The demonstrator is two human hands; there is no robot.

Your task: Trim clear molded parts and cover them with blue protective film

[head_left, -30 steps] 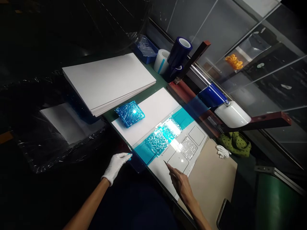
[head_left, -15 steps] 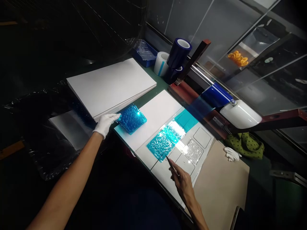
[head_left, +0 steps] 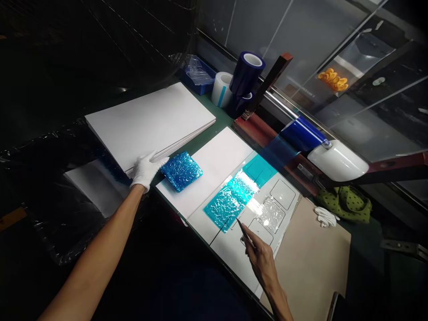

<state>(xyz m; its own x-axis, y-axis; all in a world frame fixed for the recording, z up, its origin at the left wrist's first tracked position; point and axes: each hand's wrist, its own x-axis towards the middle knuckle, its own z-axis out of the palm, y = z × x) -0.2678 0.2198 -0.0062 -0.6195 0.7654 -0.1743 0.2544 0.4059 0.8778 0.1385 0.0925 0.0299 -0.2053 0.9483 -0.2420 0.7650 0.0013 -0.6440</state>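
Note:
My left hand (head_left: pixel 146 170), in a white glove, is by the near-left corner of a crinkled blue film-covered square (head_left: pixel 182 171). Its fingers are spread apart; one fingertip is at the corner, and I cannot tell if it touches. The square rests on a white sheet (head_left: pixel 219 149). Bare, my right hand (head_left: pixel 261 252) is closed around a slim dark pointed tool (head_left: pixel 246 232), tip just beside the teal crinkled film strip (head_left: pixel 222 209). That strip lies across a pale board (head_left: pixel 230 258) with outlined rounded rectangles. A clear crinkled square (head_left: pixel 271 215) sits in one outline.
A stack of white sheets (head_left: pixel 150 120) is at the left. Behind stand a white tape roll (head_left: pixel 220 91), blue film rolls (head_left: pixel 246 73) and a blue tray (head_left: pixel 198 82). A film roller (head_left: pixel 302 133) spans the back. Brown board (head_left: pixel 310 254), glove (head_left: pixel 326 217) and green dotted cloth (head_left: pixel 344 203) lie right.
My left hand has gone from pinching the blue square's corner to spread fingers. My right hand with the tool has moved slightly right and down in the picture; the view has also shifted a little.

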